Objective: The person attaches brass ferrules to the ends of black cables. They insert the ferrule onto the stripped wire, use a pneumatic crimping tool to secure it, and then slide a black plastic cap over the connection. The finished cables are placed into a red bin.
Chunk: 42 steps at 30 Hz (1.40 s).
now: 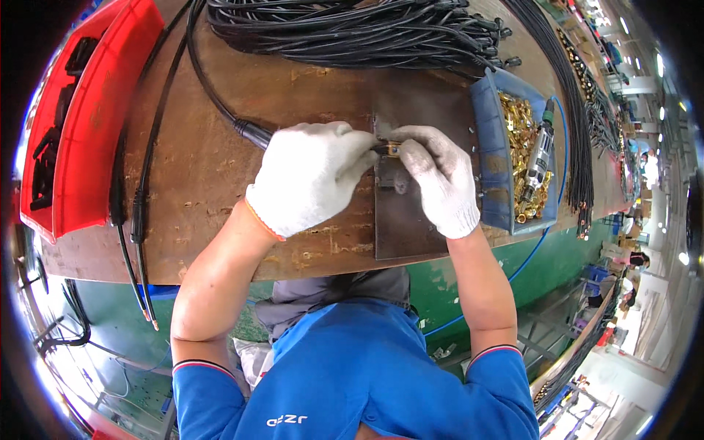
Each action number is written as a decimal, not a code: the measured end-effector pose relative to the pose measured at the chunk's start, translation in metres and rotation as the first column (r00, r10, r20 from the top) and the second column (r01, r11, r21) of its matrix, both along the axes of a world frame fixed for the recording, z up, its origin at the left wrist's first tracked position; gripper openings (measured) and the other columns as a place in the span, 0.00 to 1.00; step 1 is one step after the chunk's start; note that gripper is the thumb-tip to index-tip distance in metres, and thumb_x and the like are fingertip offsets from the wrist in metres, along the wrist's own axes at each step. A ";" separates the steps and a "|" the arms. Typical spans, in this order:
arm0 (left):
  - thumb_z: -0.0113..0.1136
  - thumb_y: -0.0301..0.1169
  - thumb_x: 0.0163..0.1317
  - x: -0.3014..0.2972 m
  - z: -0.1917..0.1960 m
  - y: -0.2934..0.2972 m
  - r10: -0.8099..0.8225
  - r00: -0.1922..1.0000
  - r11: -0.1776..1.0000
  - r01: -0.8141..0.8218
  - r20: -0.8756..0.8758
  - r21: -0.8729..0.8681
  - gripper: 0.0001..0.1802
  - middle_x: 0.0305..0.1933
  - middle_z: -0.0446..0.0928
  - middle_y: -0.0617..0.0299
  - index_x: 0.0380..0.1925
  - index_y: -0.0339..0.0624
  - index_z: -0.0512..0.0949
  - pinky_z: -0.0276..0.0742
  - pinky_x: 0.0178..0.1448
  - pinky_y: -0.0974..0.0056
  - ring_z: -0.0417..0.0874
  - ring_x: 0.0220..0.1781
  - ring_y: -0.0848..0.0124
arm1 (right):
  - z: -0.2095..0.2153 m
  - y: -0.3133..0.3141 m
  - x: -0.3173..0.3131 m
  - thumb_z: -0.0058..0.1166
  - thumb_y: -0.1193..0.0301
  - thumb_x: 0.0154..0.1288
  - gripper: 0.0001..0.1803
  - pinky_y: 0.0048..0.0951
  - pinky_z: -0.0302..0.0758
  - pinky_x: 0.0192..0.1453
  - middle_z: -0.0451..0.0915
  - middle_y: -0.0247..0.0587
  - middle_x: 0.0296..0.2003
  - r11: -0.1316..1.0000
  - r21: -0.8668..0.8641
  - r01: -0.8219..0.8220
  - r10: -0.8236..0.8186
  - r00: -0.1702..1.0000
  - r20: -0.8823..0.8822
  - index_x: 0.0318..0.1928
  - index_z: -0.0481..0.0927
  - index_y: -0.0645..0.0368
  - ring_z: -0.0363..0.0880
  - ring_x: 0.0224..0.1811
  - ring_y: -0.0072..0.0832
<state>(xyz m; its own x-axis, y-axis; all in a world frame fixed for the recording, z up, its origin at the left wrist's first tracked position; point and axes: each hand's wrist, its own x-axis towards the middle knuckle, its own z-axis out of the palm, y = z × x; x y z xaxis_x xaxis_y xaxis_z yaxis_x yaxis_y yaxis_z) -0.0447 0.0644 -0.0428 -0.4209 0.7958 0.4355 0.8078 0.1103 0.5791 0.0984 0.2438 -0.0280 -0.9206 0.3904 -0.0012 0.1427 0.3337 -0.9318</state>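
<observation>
My left hand (pixel 308 172), in a white knit glove, is closed round a black cable (pixel 253 132) that comes down from the back left and has a thicker sleeve near the glove. At its fingertips the dark cable end meets a small brass fitting (pixel 393 149). The gloved right hand (pixel 444 180) pinches that fitting between thumb and forefinger. The fingers hide much of the joint, so how deep the cable sits in the brass cannot be told. Both hands are just above a dark flat plate (pixel 418 235) on the brown table (pixel 323 242).
Right of the plate stands a blue bin (pixel 493 154) of brass fittings (pixel 517 117), with a power screwdriver (pixel 540 158) and its blue hose on top. A red bin (pixel 110 117) of black parts is at left. Black cables (pixel 345 37) lie across the back; others (pixel 138 198) hang over the front edge.
</observation>
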 end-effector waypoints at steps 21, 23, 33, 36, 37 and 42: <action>0.80 0.33 0.55 -0.049 0.022 -0.046 0.303 0.902 0.931 -0.349 -0.307 -0.109 0.30 0.64 0.83 0.56 0.61 0.51 0.86 0.72 0.75 0.48 0.79 0.70 0.51 | 0.065 0.021 -0.019 0.63 0.65 0.80 0.12 0.22 0.77 0.26 0.87 0.37 0.31 0.873 -0.485 0.059 -0.149 0.977 -0.151 0.50 0.88 0.62 0.81 0.23 0.18; 0.78 0.34 0.56 -0.048 0.022 -0.042 0.260 0.906 0.951 -0.299 -0.335 -0.073 0.25 0.56 0.86 0.58 0.56 0.52 0.87 0.74 0.71 0.49 0.82 0.64 0.51 | 0.070 0.011 -0.017 0.63 0.65 0.81 0.12 0.20 0.76 0.26 0.87 0.37 0.31 0.877 -0.479 0.037 -0.122 0.981 -0.148 0.51 0.88 0.62 0.81 0.23 0.16; 0.75 0.24 0.58 -0.010 0.050 -0.031 0.058 0.998 0.998 -0.058 0.010 -0.029 0.24 0.51 0.87 0.51 0.56 0.45 0.85 0.82 0.64 0.49 0.87 0.56 0.49 | 0.080 -0.008 0.006 0.63 0.75 0.79 0.11 0.22 0.82 0.43 0.88 0.37 0.42 0.980 -0.148 -0.134 0.103 0.975 -0.198 0.56 0.84 0.66 0.85 0.39 0.16; 0.73 0.21 0.60 0.000 0.047 -0.032 0.103 0.955 0.995 -0.102 0.279 -0.016 0.23 0.52 0.87 0.51 0.56 0.44 0.84 0.87 0.58 0.52 0.89 0.54 0.53 | 0.076 -0.004 0.006 0.65 0.74 0.78 0.11 0.21 0.83 0.45 0.89 0.37 0.43 0.991 0.072 -0.112 0.128 0.951 -0.282 0.55 0.86 0.66 0.86 0.41 0.16; 0.73 0.22 0.60 0.002 0.046 -0.032 0.088 0.953 0.996 -0.085 0.289 -0.023 0.22 0.52 0.87 0.51 0.56 0.43 0.84 0.88 0.56 0.53 0.90 0.54 0.54 | 0.072 -0.003 0.004 0.67 0.72 0.77 0.10 0.22 0.82 0.43 0.90 0.38 0.41 0.992 0.079 -0.097 0.118 0.933 -0.341 0.53 0.87 0.64 0.86 0.38 0.16; 0.75 0.23 0.59 0.003 0.043 -0.029 0.038 0.976 0.999 -0.029 0.212 -0.045 0.25 0.52 0.87 0.51 0.57 0.41 0.83 0.87 0.56 0.54 0.89 0.53 0.54 | 0.068 -0.005 0.004 0.69 0.67 0.75 0.10 0.27 0.83 0.40 0.90 0.42 0.37 0.993 0.090 -0.079 0.106 0.932 -0.346 0.49 0.89 0.59 0.89 0.34 0.24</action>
<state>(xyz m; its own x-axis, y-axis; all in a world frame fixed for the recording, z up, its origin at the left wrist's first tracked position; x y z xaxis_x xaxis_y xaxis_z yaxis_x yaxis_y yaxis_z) -0.0418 0.0351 0.0005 -0.5273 0.7950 0.2998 0.6617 0.1629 0.7319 0.1023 0.2385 0.0395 -0.8896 0.2900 0.3527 -0.2224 0.3994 -0.8894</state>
